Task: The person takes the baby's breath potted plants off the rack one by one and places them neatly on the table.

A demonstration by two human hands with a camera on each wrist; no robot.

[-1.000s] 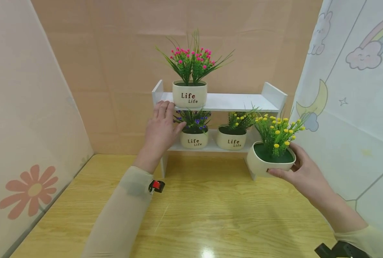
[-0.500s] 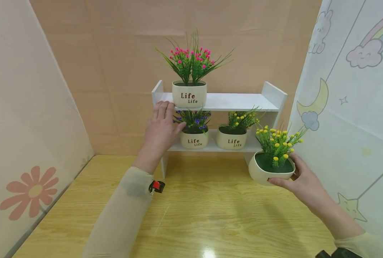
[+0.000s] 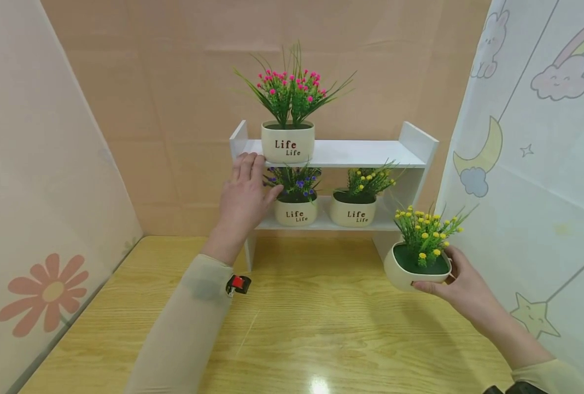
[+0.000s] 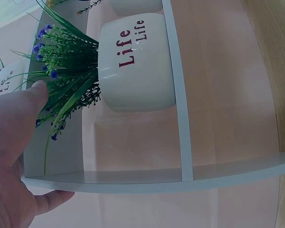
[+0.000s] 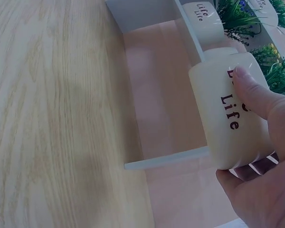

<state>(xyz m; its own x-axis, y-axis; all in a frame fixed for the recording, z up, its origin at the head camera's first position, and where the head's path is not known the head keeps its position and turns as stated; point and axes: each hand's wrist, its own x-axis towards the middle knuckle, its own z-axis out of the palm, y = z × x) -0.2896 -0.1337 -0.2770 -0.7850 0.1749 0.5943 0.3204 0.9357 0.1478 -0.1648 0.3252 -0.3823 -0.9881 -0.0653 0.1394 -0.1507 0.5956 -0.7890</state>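
Observation:
In the head view my right hand [image 3: 461,284] holds a cream flowerpot [image 3: 410,276] with yellow flowers, off the shelf's lower right side. In the right wrist view the thumb [image 5: 251,90] lies across the pot's "Life" lettering, the fingers round its far side. My left hand [image 3: 245,197] grips the upper left corner of the white two-tier shelf [image 3: 366,153]. Its fingers reach onto the upper board beside a pot of pink flowers [image 3: 288,143]; its thumb [image 4: 38,92] lies below that board, by the purple flowers [image 4: 61,66].
On the lower board stand a pot with purple flowers [image 3: 296,213] and another with yellow flowers [image 3: 352,213]. The shelf rests on a wooden table [image 3: 321,317]. A printed wall sheet [image 3: 543,219] is close behind the right hand; another [image 3: 51,219] stands at left.
My right hand has lowered the yellow-flowered pot and shifted it slightly right, away from the shelf. My left hand has stayed at the shelf corner.

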